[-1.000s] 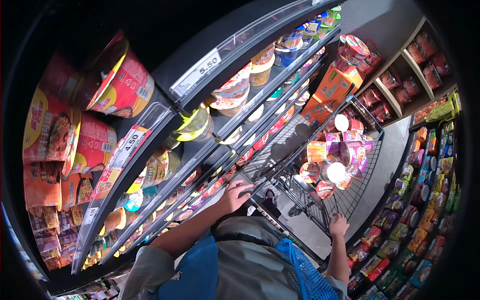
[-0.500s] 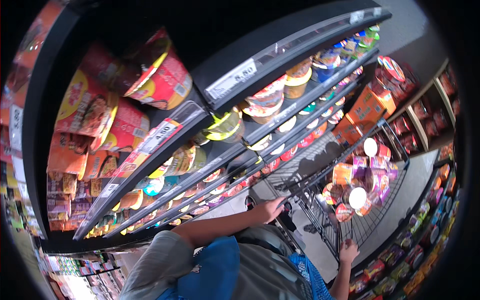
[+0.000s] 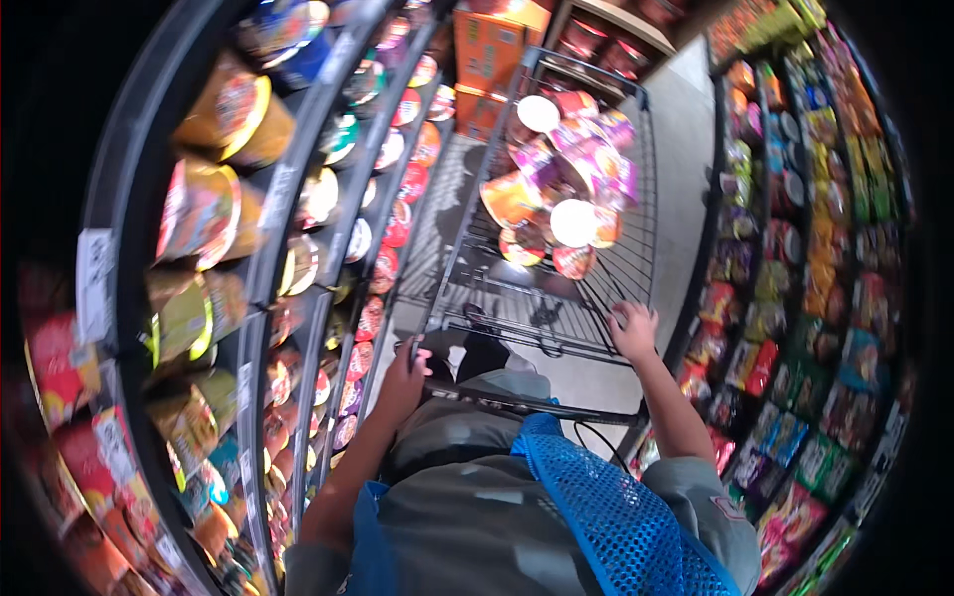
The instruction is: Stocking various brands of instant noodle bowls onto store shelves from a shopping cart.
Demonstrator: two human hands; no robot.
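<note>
A black wire cart (image 3: 517, 298) carries clustered cups (image 3: 588, 164); dark shelving (image 3: 260, 348) holds rows of bowls (image 3: 204, 219)

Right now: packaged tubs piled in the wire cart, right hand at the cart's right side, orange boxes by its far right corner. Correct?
Not quite: the orange boxes are by the far left corner, as the head view shows. The packaged tubs in the wire cart and the right hand are as you say.

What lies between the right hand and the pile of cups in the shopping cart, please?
In the head view, only dark cart mesh lies between the right hand and the pile of cups.
</note>
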